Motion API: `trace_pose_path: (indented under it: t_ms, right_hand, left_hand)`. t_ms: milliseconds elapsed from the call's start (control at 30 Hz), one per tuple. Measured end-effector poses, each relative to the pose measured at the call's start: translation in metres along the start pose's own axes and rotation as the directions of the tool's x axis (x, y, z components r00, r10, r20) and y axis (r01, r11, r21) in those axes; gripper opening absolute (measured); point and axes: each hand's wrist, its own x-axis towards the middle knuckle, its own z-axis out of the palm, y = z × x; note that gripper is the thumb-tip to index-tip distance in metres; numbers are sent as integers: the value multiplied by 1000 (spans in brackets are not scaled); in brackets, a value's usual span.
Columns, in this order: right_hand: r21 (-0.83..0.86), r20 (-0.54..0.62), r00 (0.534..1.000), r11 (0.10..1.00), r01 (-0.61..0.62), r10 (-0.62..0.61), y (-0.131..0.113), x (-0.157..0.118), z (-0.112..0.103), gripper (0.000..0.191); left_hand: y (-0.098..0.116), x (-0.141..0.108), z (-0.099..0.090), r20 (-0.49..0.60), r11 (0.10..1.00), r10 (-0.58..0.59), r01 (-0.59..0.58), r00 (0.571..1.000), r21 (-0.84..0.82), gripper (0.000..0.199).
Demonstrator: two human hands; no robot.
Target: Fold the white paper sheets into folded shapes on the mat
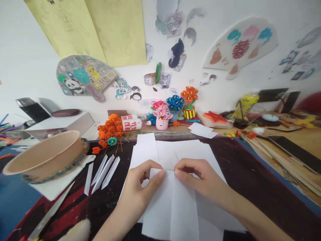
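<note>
From the head cam, your left hand (135, 188) and right hand (205, 178) are both pinching the top edge of that creased paper (160, 209), right in front of you over some white sheets (212, 211). Folded strips (103, 174) lie off to the left on the dark mat (243, 177), near the scissors (48, 216).

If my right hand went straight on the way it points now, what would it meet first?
Probably your left hand: it faces your right hand across a small gap, with both pinching the far edge of the creased white paper sheet. One view leaves depth unclear.
</note>
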Motion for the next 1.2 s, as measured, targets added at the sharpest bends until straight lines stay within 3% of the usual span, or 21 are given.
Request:
trace_pose_path:
  t_ms: [133,233,433,567,767,1033,1200]
  right_hand:
    - [-313,-180,982,950,-3,-56,12,4,1,21]
    - [-495,-218,970,869,-17,-105,29,6,9,20]
    - [-738,-193,964,675,-19,-183,60,5,26,50]
    - [-802,-171,971,596,-39,-166,65,6,28,49]
    - [-835,-178,969,548,-55,-173,69,5,29,49]
    - [-795,-204,968,601,-77,-145,62,11,27,46]
    - [-808,-170,974,588,-49,-153,60,17,26,41]
  left_hand:
    - [-8,5,10,37,988,-144,145,989,-55,31]
    - [-17,5,22,34,973,-227,228,973,-41,27]
    - [-30,5,33,-95,932,-140,164,986,324,27]
    - [-32,6,33,-96,858,-129,160,987,488,28]
    - [-30,9,30,-66,853,-168,178,984,490,30]
    - [-32,12,28,0,862,-186,163,983,480,35]
    - [-33,14,32,-28,817,-161,149,986,557,35]
